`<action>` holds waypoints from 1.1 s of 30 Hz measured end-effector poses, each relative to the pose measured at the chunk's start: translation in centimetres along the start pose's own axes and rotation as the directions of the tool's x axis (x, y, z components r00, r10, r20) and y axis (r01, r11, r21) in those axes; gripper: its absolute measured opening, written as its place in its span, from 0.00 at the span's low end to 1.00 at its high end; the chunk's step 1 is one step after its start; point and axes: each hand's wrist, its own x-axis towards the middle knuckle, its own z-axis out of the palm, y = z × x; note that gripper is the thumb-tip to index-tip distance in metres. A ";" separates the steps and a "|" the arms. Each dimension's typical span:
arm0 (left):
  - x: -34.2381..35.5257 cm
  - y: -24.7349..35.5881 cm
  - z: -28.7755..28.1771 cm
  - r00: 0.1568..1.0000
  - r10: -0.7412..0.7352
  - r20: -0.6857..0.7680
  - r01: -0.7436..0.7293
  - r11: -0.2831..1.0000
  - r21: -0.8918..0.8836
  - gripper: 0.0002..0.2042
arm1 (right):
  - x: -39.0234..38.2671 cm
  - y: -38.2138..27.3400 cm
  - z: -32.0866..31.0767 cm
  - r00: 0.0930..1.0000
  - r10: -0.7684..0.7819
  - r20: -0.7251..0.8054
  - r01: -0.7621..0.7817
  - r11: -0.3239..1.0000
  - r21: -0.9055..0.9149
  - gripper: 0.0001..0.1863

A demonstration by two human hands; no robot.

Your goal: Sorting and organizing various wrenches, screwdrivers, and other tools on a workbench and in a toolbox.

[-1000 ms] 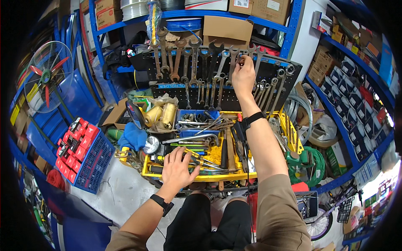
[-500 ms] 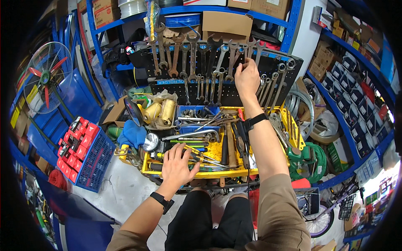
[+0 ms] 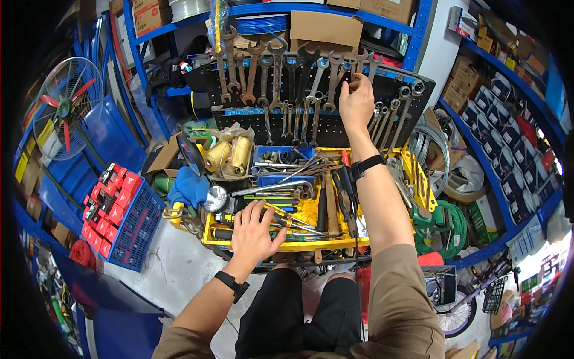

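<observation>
Fingers spread, my left hand (image 3: 257,232) lies over the screwdrivers (image 3: 294,224) at the front left of a yellow tool tray (image 3: 308,245); it grips nothing. At the upper right of a black pegboard (image 3: 239,133), my right hand (image 3: 357,103) has its fingers curled around the shank of a hanging open-end wrench (image 3: 361,58). The hand hides most of that wrench. Several more wrenches (image 3: 277,75) hang in a row to its left, and ring-ended wrenches (image 3: 402,110) hang to its right. A hammer (image 3: 331,206) and pliers (image 3: 344,200) lie in the tray below my right forearm.
Left of the tray stand a blue basket of red boxes (image 3: 117,209) and a fan (image 3: 64,107). A blue cloth (image 3: 189,186) and yellow rolls (image 3: 230,155) sit at its left end. Coiled green hose (image 3: 451,230) lies at the right. Blue shelving (image 3: 272,13) rises behind the pegboard.
My right hand has moved slightly upward along the wrench, its fingers still curled. My left hand has stayed in place over the screwdrivers.
</observation>
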 end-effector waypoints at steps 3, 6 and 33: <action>0.0 0.1 0.2 1.000 0.002 -0.001 -0.002 1.000 0.002 0.26 | 0.3 0.2 -0.4 0.999 -0.033 0.004 0.033 0.996 -0.086 0.13; 0.0 0.1 0.1 1.000 0.004 0.001 -0.004 1.000 0.006 0.26 | 0.1 -0.4 -0.6 0.999 -0.035 0.022 0.037 0.993 -0.111 0.13; -0.1 -0.1 0.5 1.000 0.010 0.005 -0.010 1.000 -0.004 0.26 | -2.2 0.7 -0.7 0.983 0.156 0.100 -0.122 0.951 -0.286 0.19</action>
